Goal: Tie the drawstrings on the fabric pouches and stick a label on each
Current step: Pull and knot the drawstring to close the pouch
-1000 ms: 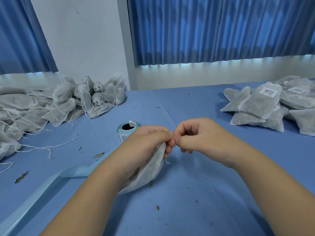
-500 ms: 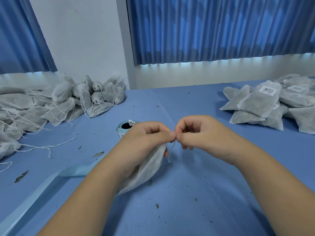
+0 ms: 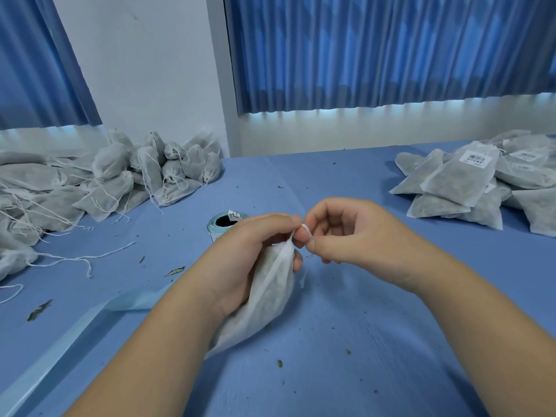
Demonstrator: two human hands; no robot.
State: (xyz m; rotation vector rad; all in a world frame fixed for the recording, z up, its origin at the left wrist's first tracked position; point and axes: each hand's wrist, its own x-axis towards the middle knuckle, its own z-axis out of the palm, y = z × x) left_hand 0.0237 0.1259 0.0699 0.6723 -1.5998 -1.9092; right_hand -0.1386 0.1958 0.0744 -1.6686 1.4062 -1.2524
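While my left hand (image 3: pixel 240 260) grips the pouch (image 3: pixel 270 299) neck-up, its length slanting down-left toward me, my right hand (image 3: pixel 361 239) pinches the drawstring (image 3: pixel 305 227) just right of that neck.

Pouch label (image 3: pixel 477 158): upper right of the frame, carried a barcode; the characters beneath were too blurred to read.
Roll label (image 3: pixel 234 215): print was illegible.
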